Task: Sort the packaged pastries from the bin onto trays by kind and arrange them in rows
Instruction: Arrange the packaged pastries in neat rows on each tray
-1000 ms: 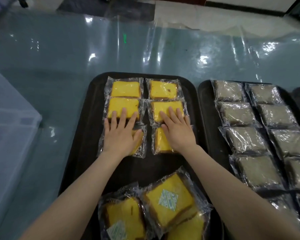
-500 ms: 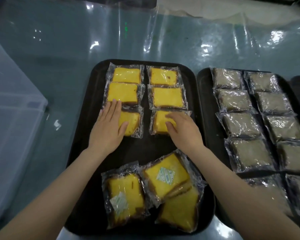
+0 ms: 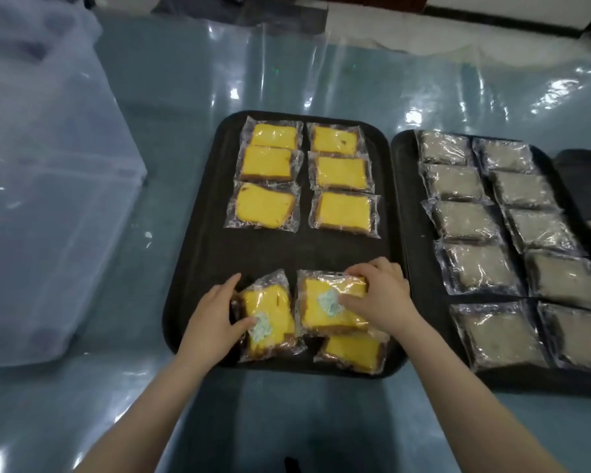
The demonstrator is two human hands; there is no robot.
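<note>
Both hands have come back off the neat rows at the far end of the middle tray (image 3: 198, 240) and dropped to the loose cakes at its near edge — a second ago they were flat on the third row, squaring it up. That row now lies free, so six yellow cakes (image 3: 342, 209) sit two by two, wrapped and lined up. The left hand (image 3: 215, 315) now pinches the left loose cake (image 3: 270, 315) by its side, thumb on top near the little white sachet. The right hand (image 3: 379, 298) has its fingers curled over the far edge of the right loose cake (image 3: 325, 308), which lies partly over a third one (image 3: 352, 349). I'd guess these go up next as a fourth row. The brown cakes (image 3: 475, 264) fill the right-hand tray (image 3: 403, 206); the clear bin (image 3: 48, 199) stands off to the left.
</note>
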